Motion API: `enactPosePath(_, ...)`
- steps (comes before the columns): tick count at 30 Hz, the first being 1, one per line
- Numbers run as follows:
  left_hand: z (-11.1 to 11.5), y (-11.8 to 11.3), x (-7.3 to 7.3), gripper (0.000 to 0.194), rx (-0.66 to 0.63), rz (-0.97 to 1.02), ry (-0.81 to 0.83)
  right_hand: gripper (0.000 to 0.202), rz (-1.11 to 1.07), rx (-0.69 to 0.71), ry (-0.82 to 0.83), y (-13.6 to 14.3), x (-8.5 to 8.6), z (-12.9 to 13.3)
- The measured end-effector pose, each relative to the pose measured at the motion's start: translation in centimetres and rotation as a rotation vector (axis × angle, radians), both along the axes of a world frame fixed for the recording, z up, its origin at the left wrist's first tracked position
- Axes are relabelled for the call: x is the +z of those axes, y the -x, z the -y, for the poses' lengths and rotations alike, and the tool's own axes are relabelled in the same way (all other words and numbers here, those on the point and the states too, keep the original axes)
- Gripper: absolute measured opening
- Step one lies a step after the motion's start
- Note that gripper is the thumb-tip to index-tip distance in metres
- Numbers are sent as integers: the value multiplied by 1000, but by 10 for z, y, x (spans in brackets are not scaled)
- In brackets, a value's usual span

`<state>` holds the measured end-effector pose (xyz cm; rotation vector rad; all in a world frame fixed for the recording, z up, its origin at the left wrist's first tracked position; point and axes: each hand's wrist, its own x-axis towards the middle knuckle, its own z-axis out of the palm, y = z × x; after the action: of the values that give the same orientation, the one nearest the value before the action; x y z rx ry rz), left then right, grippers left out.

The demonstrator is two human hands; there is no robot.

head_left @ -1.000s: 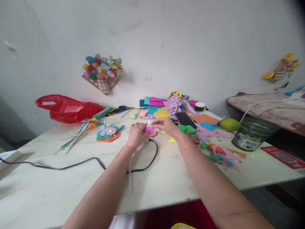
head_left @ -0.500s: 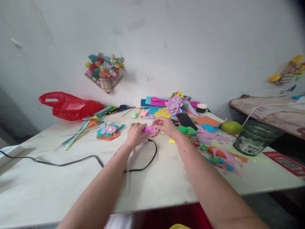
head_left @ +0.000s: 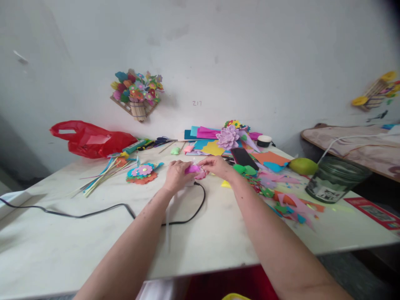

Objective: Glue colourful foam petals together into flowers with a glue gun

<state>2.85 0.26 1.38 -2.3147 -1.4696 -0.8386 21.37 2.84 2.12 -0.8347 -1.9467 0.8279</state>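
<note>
The magenta piece (head_left: 191, 169) sits between my hands, over the middle of the tabletop (head_left: 212, 237). My left hand (head_left: 177, 174) is on it from nine o'clock, fingers closed around it; my right hand (head_left: 218, 167) is at three, fingertips pinched narrow beside it, though I cannot tell whether they grip anything. From the piece, a black cable (head_left: 204, 195) loops toward six, a layered flower (head_left: 143, 171) lies at nine, and a green jar (head_left: 336, 179) stands well apart at three.
</note>
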Motion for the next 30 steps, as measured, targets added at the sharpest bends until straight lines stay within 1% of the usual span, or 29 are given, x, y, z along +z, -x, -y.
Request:
enactPosePath(4, -2, 1, -1, 47, -19, 16, 24, 25, 77, 0, -64, -5, 0, -2)
enactPosePath(7, -4, 2, -2, 46, -38, 14, 39, 25, 131, -2, -91, -8, 4, 0)
enactPosePath(11, -5, 3, -3, 45, -59, 18, 49, 23, 205, -8, -131, -9, 9, 4)
enactPosePath(14, -6, 4, -3, 45, -57, 23, 70, 22, 235, -13, -159, -8, 9, 4)
enactPosePath(18, -6, 4, -4, 45, -65, 30, 75, 19, 285, -68, -220, -6, 6, 1)
enactPosePath(21, -6, 4, -4, 40, -79, 27, 83, 17, 342, -123, -246, -4, 5, 1)
enactPosePath(24, -5, 3, -3, 37, -93, 25, 85, 15, 394, -147, -269, -3, 4, 2)
enactPosePath(27, -3, 1, -3, 35, -98, 21, 58, 13, 447, -173, -287, -2, 3, 4)
enactPosePath(30, -2, -1, -4, 33, -98, 19, 26, 10, 499, -233, -317, -1, 3, 7)
